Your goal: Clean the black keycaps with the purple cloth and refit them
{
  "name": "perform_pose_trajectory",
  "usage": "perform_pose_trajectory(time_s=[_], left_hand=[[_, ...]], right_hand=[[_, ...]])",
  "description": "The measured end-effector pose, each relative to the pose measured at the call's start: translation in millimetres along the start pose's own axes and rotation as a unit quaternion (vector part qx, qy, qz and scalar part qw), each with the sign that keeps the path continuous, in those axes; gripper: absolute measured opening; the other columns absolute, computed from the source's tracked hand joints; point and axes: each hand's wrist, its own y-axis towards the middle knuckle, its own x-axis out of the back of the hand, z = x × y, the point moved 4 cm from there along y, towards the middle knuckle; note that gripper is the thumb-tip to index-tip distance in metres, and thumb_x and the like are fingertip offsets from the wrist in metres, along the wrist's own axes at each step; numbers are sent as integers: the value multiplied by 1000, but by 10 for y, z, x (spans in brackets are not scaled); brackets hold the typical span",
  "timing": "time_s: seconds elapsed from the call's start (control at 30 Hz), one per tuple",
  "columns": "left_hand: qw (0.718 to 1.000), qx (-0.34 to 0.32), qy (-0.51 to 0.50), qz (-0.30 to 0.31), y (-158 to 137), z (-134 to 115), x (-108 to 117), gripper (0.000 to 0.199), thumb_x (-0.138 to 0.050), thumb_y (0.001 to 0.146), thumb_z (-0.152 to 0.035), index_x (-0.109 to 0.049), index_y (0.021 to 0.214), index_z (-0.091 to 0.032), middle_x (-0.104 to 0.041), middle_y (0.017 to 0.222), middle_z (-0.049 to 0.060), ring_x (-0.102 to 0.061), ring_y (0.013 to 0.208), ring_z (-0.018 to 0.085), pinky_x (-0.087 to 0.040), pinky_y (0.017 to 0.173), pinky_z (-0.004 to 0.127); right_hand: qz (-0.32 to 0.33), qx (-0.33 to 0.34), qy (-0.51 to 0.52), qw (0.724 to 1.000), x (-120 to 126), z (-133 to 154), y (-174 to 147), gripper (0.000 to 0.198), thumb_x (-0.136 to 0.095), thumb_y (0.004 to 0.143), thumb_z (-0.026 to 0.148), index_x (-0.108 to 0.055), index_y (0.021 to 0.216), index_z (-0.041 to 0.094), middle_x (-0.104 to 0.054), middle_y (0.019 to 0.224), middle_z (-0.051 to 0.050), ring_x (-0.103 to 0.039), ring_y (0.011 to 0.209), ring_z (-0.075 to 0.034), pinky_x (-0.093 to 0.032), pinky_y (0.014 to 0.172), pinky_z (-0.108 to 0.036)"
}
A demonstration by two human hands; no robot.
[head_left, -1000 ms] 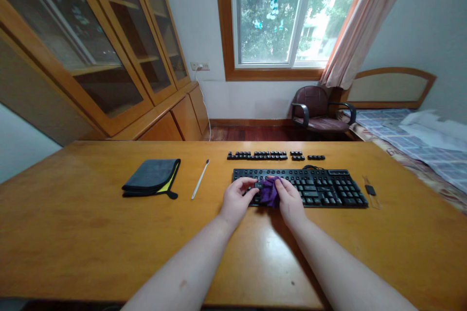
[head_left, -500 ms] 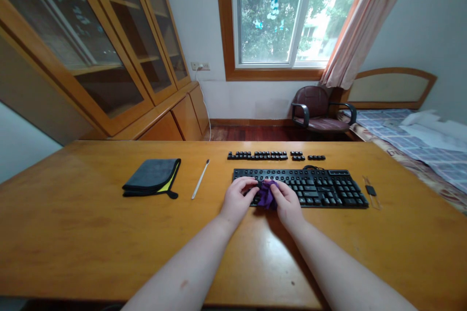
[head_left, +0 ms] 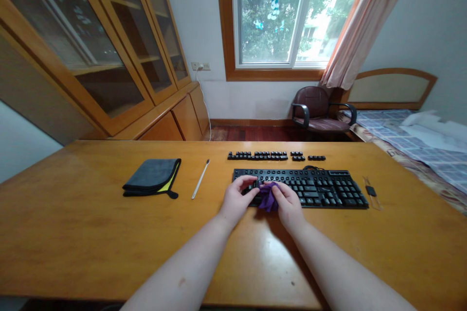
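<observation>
A black keyboard [head_left: 321,189] lies on the wooden desk, with its top rows bare of keycaps. Over its left part, my left hand [head_left: 235,198] pinches a small black keycap [head_left: 256,184] between thumb and fingers. Just beside it, my right hand [head_left: 290,204] grips a crumpled purple cloth [head_left: 269,198], bunched up close to the keycap. Both hands hide part of the keyboard's left keys. Behind the keyboard, loose black keycaps [head_left: 270,155] are lined up in groups.
To the left lie a folded grey cloth [head_left: 151,175] with black edging and a white toothbrush-like brush [head_left: 200,180]. A wire keycap puller [head_left: 370,191] rests right of the keyboard. Beyond the desk [head_left: 109,238] stand a chair [head_left: 315,107], a bed and a glass-fronted cabinet.
The left fingers have shifted slightly, so the keycap shows more clearly. The purple cloth has moved a little right and changed its folds.
</observation>
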Motion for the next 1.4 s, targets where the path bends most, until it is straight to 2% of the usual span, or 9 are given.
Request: perform_pose_trajectory(time_s=[0.13,0.23,0.33,0.67,0.8,0.93,1.1,1.23,1.4], left_hand=[[998,26,-58,-18,-7,22,-5,39,-65,64,-11,-57,102,-18,-60,106,8,-58,97,17,-46,90,35],[998,29,-53,-23,-13,29,-9,41,-65,63,-9,-56,103,-18,-61,102,7,-59,94,16,-47,90,35],[1000,14,-15,-18,-10,8,3,39,-63,65,-9,-57,102,-17,-62,96,6,-60,94,15,-44,93,35],[989,-78,128,8,-48,-122,15,33,-58,70,-9,-60,102,-18,-65,98,6,-61,94,17,-46,91,36],[970,-114,212,22,-25,-217,65,28,-56,74,-13,-63,99,-21,-66,99,5,-60,94,18,-46,90,36],[945,-141,294,24,106,-265,259,28,-53,77,-14,-63,102,-24,-65,101,4,-57,99,18,-43,93,36],[947,-71,312,-21,294,-105,543,31,-55,75,-14,-62,104,-20,-67,102,5,-59,98,19,-43,93,37],[950,-22,310,3,347,8,587,27,-55,74,-14,-66,98,-19,-68,102,6,-61,97,21,-44,92,37],[937,0,348,25,355,33,601,24,-51,78,-18,-69,95,-20,-69,100,6,-61,99,22,-43,93,38]], right_hand=[[-54,-4,21,998,45,-21,21,30,-56,79,44,-67,92,20,-69,93,-7,-61,90,-22,-45,85,-38],[-83,-12,30,996,79,-41,46,31,-55,79,44,-67,92,20,-69,95,-6,-61,92,-22,-44,87,-38],[-87,-17,32,996,87,-41,59,32,-55,79,44,-67,93,19,-69,96,-7,-61,92,-22,-44,87,-38],[-41,-43,40,997,28,-61,41,35,-59,75,49,-68,92,20,-69,95,-7,-61,91,-23,-46,84,-37],[-48,-39,26,998,40,-70,51,36,-57,76,49,-68,93,19,-69,93,-7,-61,90,-23,-46,84,-37],[-58,-38,25,997,51,-76,57,34,-55,78,47,-67,93,19,-69,93,-6,-61,89,-22,-44,86,-36],[-60,-45,31,997,65,-112,64,35,-55,78,47,-67,95,19,-69,92,-6,-62,87,-21,-45,84,-36],[-59,-37,15,997,78,-108,71,36,-53,79,48,-67,95,18,-69,91,-7,-61,89,-22,-44,86,-36],[-68,-37,7,997,79,-99,71,38,-53,78,50,-67,94,18,-69,91,-7,-62,88,-23,-45,84,-37]])
